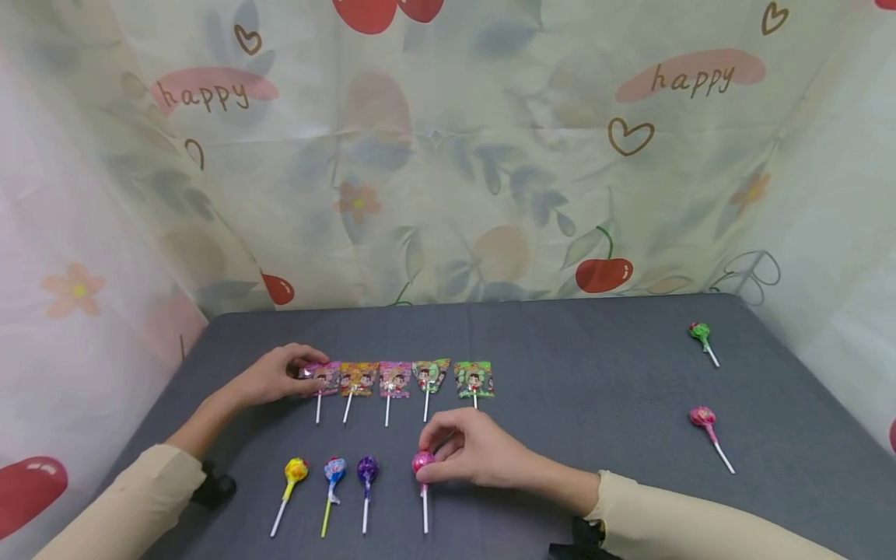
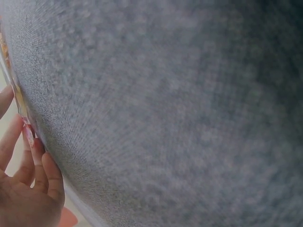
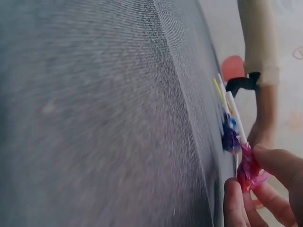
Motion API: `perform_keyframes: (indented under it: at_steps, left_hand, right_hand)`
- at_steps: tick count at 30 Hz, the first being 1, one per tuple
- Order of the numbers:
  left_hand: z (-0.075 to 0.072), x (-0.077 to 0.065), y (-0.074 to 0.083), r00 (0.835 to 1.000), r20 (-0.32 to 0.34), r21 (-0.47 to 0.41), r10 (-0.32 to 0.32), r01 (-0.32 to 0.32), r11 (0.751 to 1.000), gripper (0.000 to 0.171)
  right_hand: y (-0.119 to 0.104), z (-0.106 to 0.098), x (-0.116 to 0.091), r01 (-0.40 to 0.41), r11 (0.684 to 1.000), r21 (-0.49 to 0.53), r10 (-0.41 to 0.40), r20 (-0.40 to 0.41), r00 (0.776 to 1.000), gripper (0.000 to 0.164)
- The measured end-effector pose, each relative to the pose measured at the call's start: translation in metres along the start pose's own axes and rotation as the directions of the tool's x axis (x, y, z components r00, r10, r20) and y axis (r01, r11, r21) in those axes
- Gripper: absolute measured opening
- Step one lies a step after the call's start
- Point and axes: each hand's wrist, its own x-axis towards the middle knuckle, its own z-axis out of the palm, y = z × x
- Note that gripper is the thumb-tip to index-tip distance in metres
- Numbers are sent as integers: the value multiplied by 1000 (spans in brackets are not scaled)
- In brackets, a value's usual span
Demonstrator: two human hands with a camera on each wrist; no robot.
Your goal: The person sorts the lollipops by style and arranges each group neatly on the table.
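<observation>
At the left end of a row of flat-wrapped lollipops, my left hand (image 1: 276, 377) pinches the edge of a pink-purple flat-wrapped lollipop (image 1: 329, 379) between thumb and fingers. Its white stick points toward me. In the left wrist view the fingers meet at the shiny wrapper (image 2: 29, 133). My right hand (image 1: 476, 451), nearer the front, holds a round pink lollipop (image 1: 421, 460) by its head, stick pointing toward me. The right wrist view shows the crinkled pink wrapper (image 3: 249, 168) between thumb and fingers. Left of it lie a purple lollipop (image 1: 367, 469), a blue one (image 1: 335, 469) and a yellow one (image 1: 296, 470).
Beside the left hand, the row continues with an orange packet (image 1: 358, 379), a pink one (image 1: 395, 379) and two green ones, the last (image 1: 474, 379) slightly apart. A green lollipop (image 1: 699, 332) and another pink one (image 1: 703, 417) lie far right on the grey tabletop (image 1: 595, 373).
</observation>
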Motion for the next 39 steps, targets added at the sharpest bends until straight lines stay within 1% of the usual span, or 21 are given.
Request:
perform_keyframes:
  at_steps: [4, 9, 16, 19, 22, 29, 36, 39]
  left_hand:
    - [0, 0, 1, 1000, 0, -2, 0, 0, 1000, 42]
    - [0, 0, 1, 1000, -3, 5, -8, 8, 1000, 41]
    - [0, -1, 1, 1000, 0, 4, -12, 12, 1000, 41]
    - [0, 0, 0, 1000, -2, 3, -5, 5, 1000, 41]
    - [0, 0, -1, 1000, -3, 0, 2, -2, 1000, 41]
    - [0, 1, -2, 1000, -3, -1, 9, -9, 1000, 41]
    - [0, 1, -2, 1000, -1, -3, 6, -6, 1000, 41]
    - [0, 1, -2, 1000, -6, 0, 9, -9, 1000, 41]
  right_hand:
    - [-1, 10, 6, 9, 998, -69, -9, 0, 1000, 18]
    - [-3, 17, 11, 18, 988, -156, -20, -13, 1000, 18]
    - [-2, 22, 18, 35, 955, -296, -49, -39, 998, 19]
    - [-4, 22, 19, 37, 944, -328, -53, -40, 998, 20]
    - [-6, 23, 19, 41, 937, -346, -58, -37, 998, 21]
    - [-8, 23, 19, 40, 934, -355, -55, -31, 998, 22]
    - [-9, 21, 17, 34, 943, -331, -48, -33, 998, 26]
    - [-8, 17, 15, 18, 945, -326, -33, -39, 999, 27]
